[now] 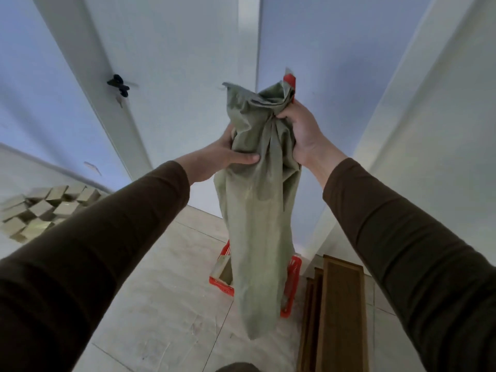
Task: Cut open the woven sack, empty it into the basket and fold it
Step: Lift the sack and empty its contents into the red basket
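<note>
Left hand (220, 157) clenched on the bunched upper part of the green woven sack (257, 210), thumb pressed flat across the cloth; right hand (300, 130) fisted around the gathered top, a red tool handle (290, 81) sticking up behind the fabric above it. Sack hangs limp, raised, lower end over the red basket (291, 285) on the tiled floor (161, 291). Wooden panels (341, 318) right of basket, stacked small boxes (40, 210) far left, white doors (174, 76) behind
</note>
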